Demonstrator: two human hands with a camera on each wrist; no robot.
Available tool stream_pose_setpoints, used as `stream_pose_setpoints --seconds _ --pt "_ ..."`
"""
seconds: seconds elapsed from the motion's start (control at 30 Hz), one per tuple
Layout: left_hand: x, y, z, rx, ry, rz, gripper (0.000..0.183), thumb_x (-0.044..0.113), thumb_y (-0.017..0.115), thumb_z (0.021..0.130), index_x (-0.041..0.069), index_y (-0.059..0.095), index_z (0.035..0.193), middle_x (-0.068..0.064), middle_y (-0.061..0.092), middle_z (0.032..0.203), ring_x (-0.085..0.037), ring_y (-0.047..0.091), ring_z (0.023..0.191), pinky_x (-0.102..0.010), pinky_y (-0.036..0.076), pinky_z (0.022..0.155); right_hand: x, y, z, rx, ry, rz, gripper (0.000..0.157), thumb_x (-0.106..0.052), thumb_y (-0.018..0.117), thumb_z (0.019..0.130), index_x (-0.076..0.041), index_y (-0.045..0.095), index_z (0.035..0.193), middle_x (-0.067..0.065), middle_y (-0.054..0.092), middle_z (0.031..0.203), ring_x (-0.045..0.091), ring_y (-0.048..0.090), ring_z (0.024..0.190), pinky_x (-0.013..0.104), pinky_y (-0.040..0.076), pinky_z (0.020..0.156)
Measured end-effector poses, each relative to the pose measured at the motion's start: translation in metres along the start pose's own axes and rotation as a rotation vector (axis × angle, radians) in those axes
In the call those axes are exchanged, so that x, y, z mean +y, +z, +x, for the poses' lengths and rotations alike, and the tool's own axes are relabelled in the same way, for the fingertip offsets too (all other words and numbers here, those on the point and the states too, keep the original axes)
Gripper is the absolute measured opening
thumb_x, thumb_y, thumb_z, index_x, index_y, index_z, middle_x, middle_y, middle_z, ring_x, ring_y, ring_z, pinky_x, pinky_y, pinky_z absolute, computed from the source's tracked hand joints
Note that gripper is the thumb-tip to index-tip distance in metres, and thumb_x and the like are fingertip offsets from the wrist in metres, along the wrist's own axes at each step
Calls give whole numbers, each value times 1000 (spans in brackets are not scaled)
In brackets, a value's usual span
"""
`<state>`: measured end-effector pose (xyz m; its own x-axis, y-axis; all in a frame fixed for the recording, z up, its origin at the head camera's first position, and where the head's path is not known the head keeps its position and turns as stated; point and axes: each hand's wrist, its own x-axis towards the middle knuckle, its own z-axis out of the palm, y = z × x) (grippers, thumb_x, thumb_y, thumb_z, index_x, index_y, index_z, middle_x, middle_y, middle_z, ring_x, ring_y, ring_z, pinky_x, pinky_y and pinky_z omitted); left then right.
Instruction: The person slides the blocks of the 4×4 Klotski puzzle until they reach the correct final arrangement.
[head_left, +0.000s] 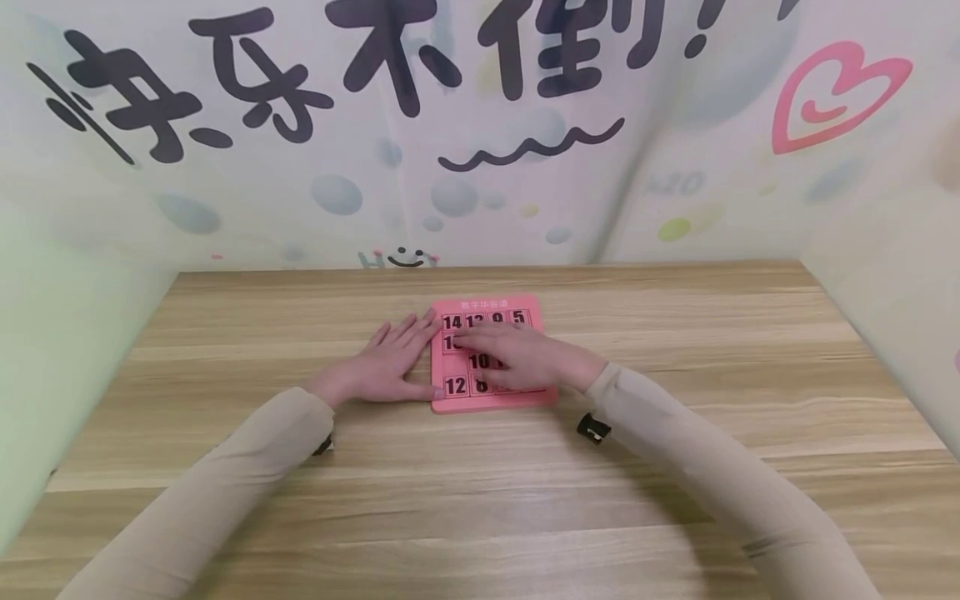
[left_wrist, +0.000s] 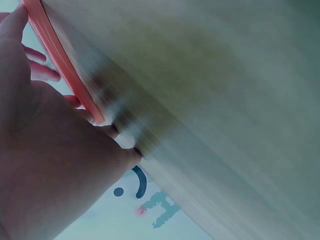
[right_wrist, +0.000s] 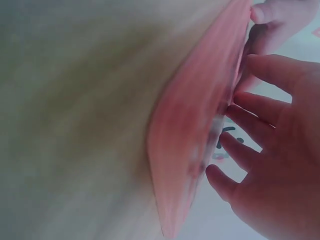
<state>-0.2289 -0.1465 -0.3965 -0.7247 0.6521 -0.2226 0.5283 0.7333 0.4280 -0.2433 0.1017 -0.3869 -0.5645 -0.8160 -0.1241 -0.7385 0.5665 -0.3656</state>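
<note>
A pink number sliding puzzle (head_left: 491, 405) lies flat on the table, with black-numbered tiles such as 14, 9, 5, 10, 12 and 8 showing. A gap without a tile is visible at the left of its third row. My left hand (head_left: 378, 367) rests along the puzzle's left side, fingers spread, with the thumb at the lower left corner and fingertips near the upper left one. Over the tiles lies my right hand (head_left: 525, 354), its fingers extended and hiding several of them. In the right wrist view, its fingertips (right_wrist: 215, 175) are at the puzzle's face.
The wooden table (head_left: 480, 508) reaches to a printed backdrop (head_left: 285, 208) with large black characters and a pink heart. Pale side walls (head_left: 60, 350) border it. A small black device (head_left: 594, 428) is by the right sleeve.
</note>
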Motion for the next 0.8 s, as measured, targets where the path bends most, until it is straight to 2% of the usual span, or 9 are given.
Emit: stream_pose_setpoints --seconds 0.37,0.8 --pt "-2 1 1 -1 -3 -3 100 53 61 90 1 4 154 -15 -6 160 -37 -5 145 -56 -5 113 -7 6 -11 -36 18 -61 58 -31 53 98 -12 35 150 4 28 156 27 19 144 50 11 116" --pt "0 0 0 -3 -6 -2 99 53 60 90 0 6 154 -17 -5 160 -38 -4 144 -58 -4 113 -16 10 -24 -29 -33 -51 59 -30 55 97 -10 37 150 8 35 153 32 19 143 54 11 115"
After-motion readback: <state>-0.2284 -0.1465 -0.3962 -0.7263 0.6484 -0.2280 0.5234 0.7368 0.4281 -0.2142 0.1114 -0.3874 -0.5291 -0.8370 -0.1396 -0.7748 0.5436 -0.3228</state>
